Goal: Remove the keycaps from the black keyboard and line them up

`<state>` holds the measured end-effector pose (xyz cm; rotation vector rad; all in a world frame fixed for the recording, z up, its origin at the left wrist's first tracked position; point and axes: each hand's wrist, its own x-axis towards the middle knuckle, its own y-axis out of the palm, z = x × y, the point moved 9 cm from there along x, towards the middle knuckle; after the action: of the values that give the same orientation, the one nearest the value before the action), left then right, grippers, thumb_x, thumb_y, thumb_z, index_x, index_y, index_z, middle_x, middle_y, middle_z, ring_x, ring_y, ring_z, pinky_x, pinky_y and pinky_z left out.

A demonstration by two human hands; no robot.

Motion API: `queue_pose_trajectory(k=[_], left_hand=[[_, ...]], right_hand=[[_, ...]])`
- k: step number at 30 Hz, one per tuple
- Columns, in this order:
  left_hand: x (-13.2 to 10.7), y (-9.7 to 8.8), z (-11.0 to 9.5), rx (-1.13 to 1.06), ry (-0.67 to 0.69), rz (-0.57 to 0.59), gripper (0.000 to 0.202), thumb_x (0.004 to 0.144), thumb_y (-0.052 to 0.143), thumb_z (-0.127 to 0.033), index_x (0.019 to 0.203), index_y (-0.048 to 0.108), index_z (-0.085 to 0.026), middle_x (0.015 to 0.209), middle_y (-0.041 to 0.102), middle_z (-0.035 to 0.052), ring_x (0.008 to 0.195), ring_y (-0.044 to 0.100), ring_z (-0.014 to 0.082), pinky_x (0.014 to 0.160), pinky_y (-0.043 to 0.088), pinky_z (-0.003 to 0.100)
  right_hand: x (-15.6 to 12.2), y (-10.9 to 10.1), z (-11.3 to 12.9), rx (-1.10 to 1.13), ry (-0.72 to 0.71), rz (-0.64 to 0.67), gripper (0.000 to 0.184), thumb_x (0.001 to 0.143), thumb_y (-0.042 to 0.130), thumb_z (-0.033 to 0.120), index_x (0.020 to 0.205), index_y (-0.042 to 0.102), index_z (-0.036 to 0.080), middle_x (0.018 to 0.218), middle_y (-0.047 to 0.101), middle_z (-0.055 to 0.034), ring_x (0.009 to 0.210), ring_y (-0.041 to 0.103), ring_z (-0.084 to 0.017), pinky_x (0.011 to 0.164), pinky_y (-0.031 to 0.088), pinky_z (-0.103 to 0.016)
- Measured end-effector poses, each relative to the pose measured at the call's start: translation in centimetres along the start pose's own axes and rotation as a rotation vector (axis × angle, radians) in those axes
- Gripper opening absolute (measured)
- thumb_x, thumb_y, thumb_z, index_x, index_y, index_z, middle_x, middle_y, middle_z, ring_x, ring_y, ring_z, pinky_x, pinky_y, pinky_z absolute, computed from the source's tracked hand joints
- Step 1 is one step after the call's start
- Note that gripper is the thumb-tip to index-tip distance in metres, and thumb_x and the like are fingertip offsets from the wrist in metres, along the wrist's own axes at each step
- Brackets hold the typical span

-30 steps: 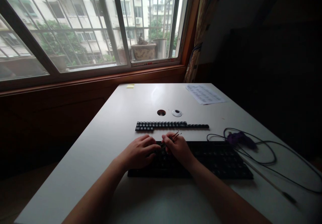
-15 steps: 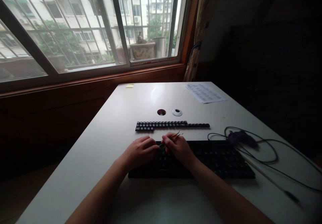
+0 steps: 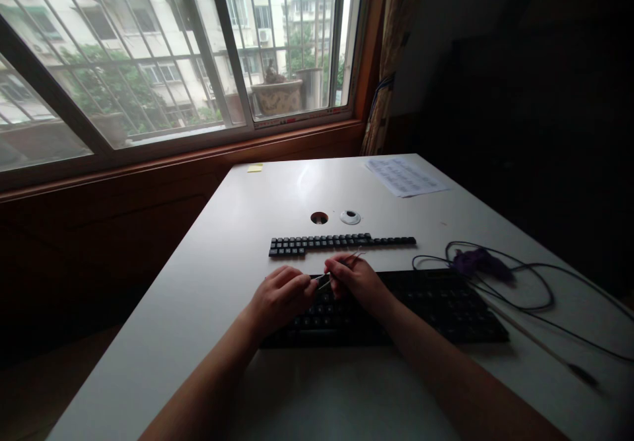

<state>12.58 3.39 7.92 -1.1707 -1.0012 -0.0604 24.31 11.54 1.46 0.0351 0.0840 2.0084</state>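
Observation:
Over the left part of a black keyboard (image 3: 450,309), both hands work close together. My right hand (image 3: 356,277) is closed around what looks like a wire keycap puller (image 3: 357,252); its thin bent wires stick out past the fingers at the upper right, and a slim pale end points down toward the left hand. My left hand (image 3: 282,296) has its fingers pinched together beside that end, low over the keys. Whatever sits between those fingertips is too small and dark to name. Just beyond the hands, black keycaps (image 3: 319,243) stand in neat rows on the white table.
A black cable (image 3: 542,289) with a purple cloth (image 3: 480,264) loops at the right. Papers (image 3: 409,175) lie far right, a yellow sticky note (image 3: 255,168) far left. Behind the keycaps are a round table hole (image 3: 319,218) and a white ring cover (image 3: 351,216).
The right hand has tilted and drawn slightly away from the left, showing more of the puller's lower end between them. The whole view has shifted slightly.

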Motion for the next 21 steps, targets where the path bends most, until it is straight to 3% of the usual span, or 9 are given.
queue_pose_trajectory(k=[6,21], left_hand=[[-0.3,-0.2,-0.4,0.007,0.03,-0.057,0.023,0.088,0.063,-0.012,0.109,0.058,-0.021,0.086,0.068,0.0023,0.074,0.062,0.0168,0.069,0.052,0.034],[-0.6,0.4,1.1,-0.078,-0.124,-0.047,0.019,0.086,0.065,-0.018,0.102,0.056,-0.019,0.089,0.065,0.0058,0.079,0.061,0.0177,0.069,0.055,0.03]], right_hand=[[0.2,0.1,-0.3,0.04,0.026,0.021,0.037,0.082,0.064,0.053,0.077,0.061,0.017,0.05,0.058,0.0045,0.04,0.051,-0.009,0.042,0.038,-0.021],[-0.1,0.3,0.3,0.026,-0.022,0.015,0.032,0.083,0.065,0.049,0.08,0.06,0.017,0.053,0.06,0.0043,0.044,0.053,-0.01,0.046,0.041,-0.022]])
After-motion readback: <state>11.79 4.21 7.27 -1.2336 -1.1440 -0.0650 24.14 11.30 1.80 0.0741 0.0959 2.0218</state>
